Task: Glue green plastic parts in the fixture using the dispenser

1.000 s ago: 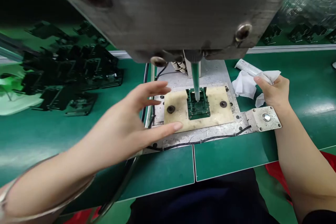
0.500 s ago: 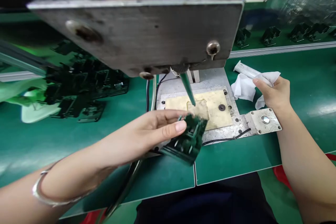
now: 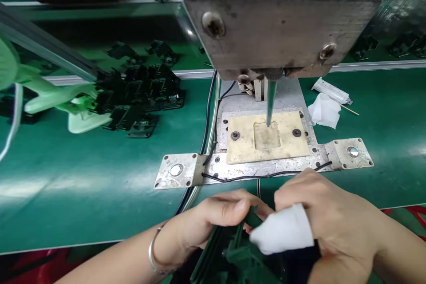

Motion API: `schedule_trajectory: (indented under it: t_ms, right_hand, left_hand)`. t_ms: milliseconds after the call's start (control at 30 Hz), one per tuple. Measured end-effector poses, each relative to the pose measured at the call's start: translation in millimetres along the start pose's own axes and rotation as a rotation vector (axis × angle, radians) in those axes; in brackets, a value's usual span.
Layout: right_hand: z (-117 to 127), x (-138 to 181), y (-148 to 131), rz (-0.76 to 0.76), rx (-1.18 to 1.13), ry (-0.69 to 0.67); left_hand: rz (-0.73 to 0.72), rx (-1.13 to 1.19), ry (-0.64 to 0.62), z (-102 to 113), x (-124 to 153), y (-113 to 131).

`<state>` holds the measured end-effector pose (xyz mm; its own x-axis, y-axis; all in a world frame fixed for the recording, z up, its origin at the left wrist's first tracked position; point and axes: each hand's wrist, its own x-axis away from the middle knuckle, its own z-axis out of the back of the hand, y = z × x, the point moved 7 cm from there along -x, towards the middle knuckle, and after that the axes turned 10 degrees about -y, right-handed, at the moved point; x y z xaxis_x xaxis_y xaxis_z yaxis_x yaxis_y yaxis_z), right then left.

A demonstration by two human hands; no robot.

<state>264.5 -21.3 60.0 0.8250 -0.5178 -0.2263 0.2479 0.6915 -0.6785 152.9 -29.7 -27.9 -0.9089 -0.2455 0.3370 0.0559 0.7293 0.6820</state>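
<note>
Across our green bench, a cream plate lies at twelve o'clock from our hands. Our left hand clamps the dark green part, its body extending toward five o'clock below the thumb; our right hand grips white cloth at the part's two o'clock.

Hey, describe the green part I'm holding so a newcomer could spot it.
Find the metal machine head, then down past the pale plate to the near edge of the bench. There your left hand, a silver bangle at its wrist, grips a dark green part. Unlike the dark parts clustered on the bench's left, this one is in a hand.
</note>
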Motion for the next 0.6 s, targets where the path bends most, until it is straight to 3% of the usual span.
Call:
schedule_trajectory:
  t_ms: [167, 367, 500, 600]
  right_hand:
    - [-11.4, -2.7, -1.0, 0.065, 0.053, -0.087]
    - [-13.2, 11.4, -6.5, -0.027, 0.163, -0.163]
    - [-8.3, 6.8, -10.2, 0.034, 0.223, -0.085]
    - [4.6, 25.8, -5.2, -0.027, 0.205, 0.025]
  left_hand:
    - [0.011, 0.102, 0.111, -7.2, 6.5, -1.2]
    - [-0.084, -0.171, -0.024, -11.7, -1.4, 6.0]
    - [-0.121, -0.132, -0.012, -18.3, 0.2, 10.8]
    - [-0.245, -0.158, 0.159, -16.3, 17.1, 17.9]
